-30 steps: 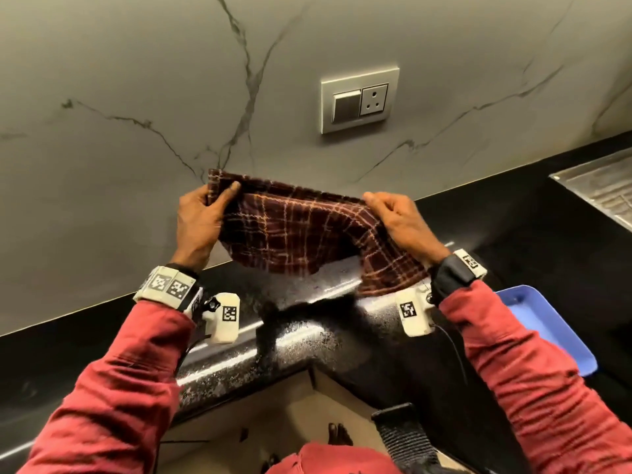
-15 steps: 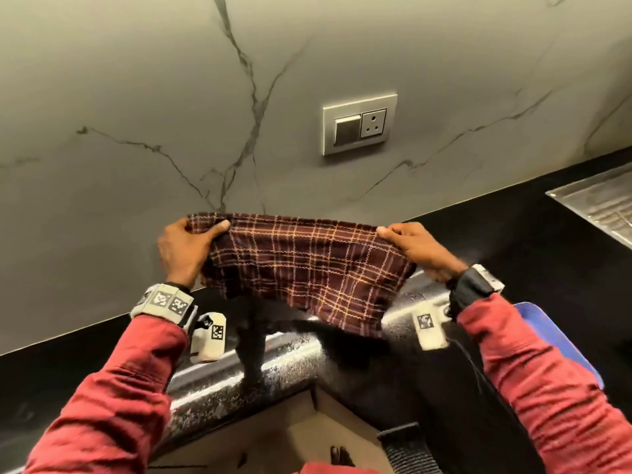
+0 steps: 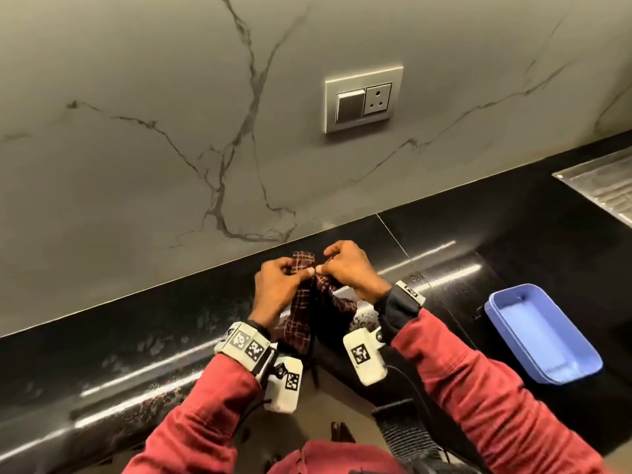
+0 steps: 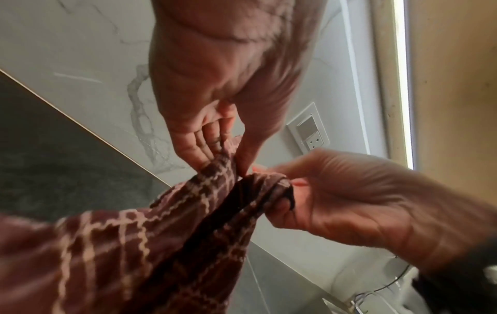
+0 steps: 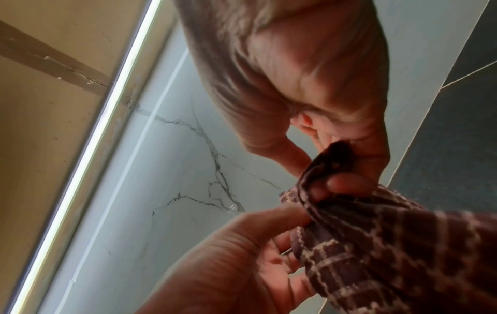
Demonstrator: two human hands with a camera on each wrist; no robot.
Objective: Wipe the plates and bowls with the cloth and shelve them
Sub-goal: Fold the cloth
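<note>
The hands have come together since a moment ago, when they held the cloth (image 3: 309, 304) stretched wide between them; the two top corners now meet and the cloth hangs doubled below the fingers, over the front edge of the black bench (image 3: 143, 340). The left hand (image 3: 277, 287) pinches its corner between thumb and curled fingers (image 4: 200, 146), and the right hand (image 3: 347, 268) has its fingers (image 5: 347, 180) clamped on a bunched fold right beside it, thumb tips almost touching. No plates or bowls appear in any view; a blue tray (image 3: 543, 333) sits on the bench off to the right of the right hand, well apart from the cloth.

The likely trouble lies in the handover. If one hand lets go before the other has both corners pinched, the fold could fall open and the cloth drop past the bench edge toward the floor. The right hand's hold looks bunched rather than flat, so the fold may come out uneven and need redoing. The hanging end could also drag across the bench and pick up whatever is on it.
</note>
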